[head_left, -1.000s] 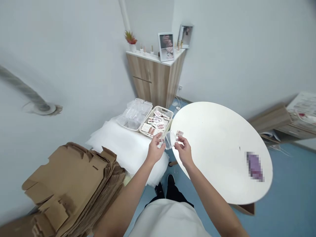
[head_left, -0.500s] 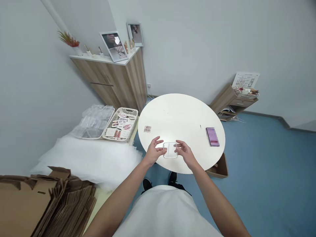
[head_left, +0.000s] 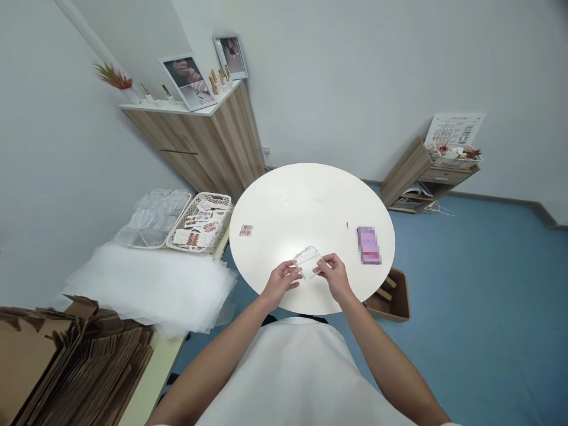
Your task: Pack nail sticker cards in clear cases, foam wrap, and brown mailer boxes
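Observation:
Between my two hands, over the near part of the round white table [head_left: 306, 195], is a clear, flat plastic box [head_left: 307, 260] with rounded corners, turned at an angle. My left hand [head_left: 279, 284] grips its left edge between thumb and fingers. At the opposite edge, the fingers of my right hand [head_left: 336, 277] are closed on the box. A small set of reddish false nails [head_left: 246, 231] lies on the table's left side. To the right rests a purple, pixel-blurred oblong [head_left: 369, 245], and a tiny dark bit [head_left: 347, 225] lies near it.
Left of the table, a white basket [head_left: 222, 239] of nail cards stands beside a tray of clear boxes [head_left: 162, 207]. Translucent sheets [head_left: 151, 284] and folded cardboard [head_left: 97, 367] lie nearer. An open carton [head_left: 406, 296] is on the floor at right. A wooden cabinet [head_left: 235, 130] stands behind.
The clear box has turned from square-on to a slant, and my fingers have closed in on its edges. The whole view has shifted slightly.

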Action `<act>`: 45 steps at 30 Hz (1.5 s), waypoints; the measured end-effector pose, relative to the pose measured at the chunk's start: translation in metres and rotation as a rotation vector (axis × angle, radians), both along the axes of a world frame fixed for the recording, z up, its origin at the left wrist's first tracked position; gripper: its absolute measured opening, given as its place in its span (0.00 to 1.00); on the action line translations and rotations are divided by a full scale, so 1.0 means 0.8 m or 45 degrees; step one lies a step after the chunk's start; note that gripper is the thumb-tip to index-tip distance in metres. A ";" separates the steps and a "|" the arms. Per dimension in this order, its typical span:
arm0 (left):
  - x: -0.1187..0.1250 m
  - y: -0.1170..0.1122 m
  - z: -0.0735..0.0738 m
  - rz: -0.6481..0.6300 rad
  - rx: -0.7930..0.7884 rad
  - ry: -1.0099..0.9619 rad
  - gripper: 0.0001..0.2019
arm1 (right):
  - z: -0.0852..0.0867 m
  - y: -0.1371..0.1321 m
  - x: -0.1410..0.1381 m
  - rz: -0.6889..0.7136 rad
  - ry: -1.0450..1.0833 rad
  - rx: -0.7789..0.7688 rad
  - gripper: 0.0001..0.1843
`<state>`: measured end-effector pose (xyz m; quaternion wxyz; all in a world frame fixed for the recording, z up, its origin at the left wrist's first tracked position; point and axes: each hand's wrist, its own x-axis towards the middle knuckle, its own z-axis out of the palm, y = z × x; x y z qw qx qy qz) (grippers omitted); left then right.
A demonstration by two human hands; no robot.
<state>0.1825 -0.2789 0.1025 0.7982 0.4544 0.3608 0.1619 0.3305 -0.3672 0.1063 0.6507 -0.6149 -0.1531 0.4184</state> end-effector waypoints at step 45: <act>0.029 0.047 -0.012 -0.519 0.213 -0.198 0.38 | -0.007 -0.002 0.025 0.422 -0.877 0.000 0.18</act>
